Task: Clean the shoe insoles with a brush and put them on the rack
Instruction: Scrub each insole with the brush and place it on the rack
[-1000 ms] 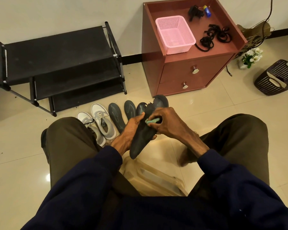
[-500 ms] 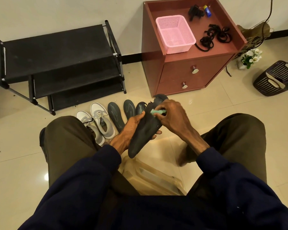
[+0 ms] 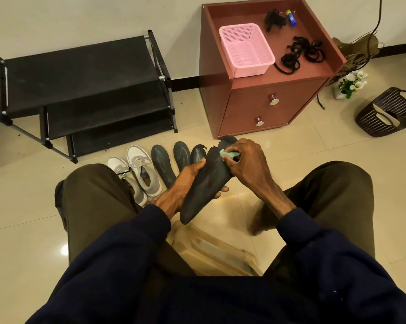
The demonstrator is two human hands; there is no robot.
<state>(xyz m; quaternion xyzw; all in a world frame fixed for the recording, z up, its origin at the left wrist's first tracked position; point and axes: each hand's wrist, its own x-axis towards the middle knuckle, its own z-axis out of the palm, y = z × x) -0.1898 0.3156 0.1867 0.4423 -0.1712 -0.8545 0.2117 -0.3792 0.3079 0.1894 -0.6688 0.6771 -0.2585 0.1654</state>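
Note:
A dark insole [image 3: 203, 190] with a torn toe edge is held up between my knees. My left hand [image 3: 185, 181] grips it from the left side, thumb on top. My right hand [image 3: 246, 164] holds a small green brush [image 3: 229, 154] against the insole's upper part near the torn edge. Three more dark insoles [image 3: 162, 164] lie side by side on the floor beyond my hands. The black three-tier shoe rack [image 3: 80, 90] stands at the back left with bare shelves.
A pair of grey and white sneakers [image 3: 136, 174] sits left of the floor insoles. A red-brown cabinet [image 3: 267, 101] carries a pink basket [image 3: 245, 50] and black laces. A dark woven basket [image 3: 386, 113] lies at right. A beige stool [image 3: 211, 251] is under me.
My right hand has moved the brush up the insole, from its middle toward the torn toe end. My left hand keeps the same hold.

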